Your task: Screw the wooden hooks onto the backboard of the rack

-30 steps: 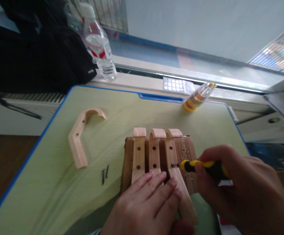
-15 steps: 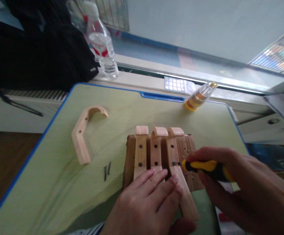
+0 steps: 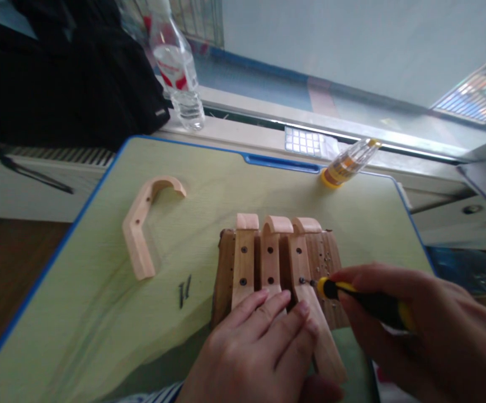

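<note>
A dark wooden board (image 3: 225, 263) lies on the green desk (image 3: 100, 313) with three pale wooden hooks (image 3: 245, 252) laid side by side on it. My left hand (image 3: 259, 350) presses flat on the near ends of the hooks, fingers stretched out. My right hand (image 3: 414, 330) grips a yellow and black screwdriver (image 3: 364, 302). Its tip sits on a screw (image 3: 302, 281) in the lower hole of the rightmost hook.
A fourth loose wooden hook (image 3: 142, 221) lies to the left, with two dark screws (image 3: 184, 292) near it. A screwdriver bit case (image 3: 347, 163) rests at the desk's far edge. A water bottle (image 3: 178, 67) and black bag (image 3: 58, 73) stand on the sill behind.
My right hand has turned and slid a little to the right and down on the screwdriver handle. The tip stays on the screw, and my left hand stays pressed on the hooks.
</note>
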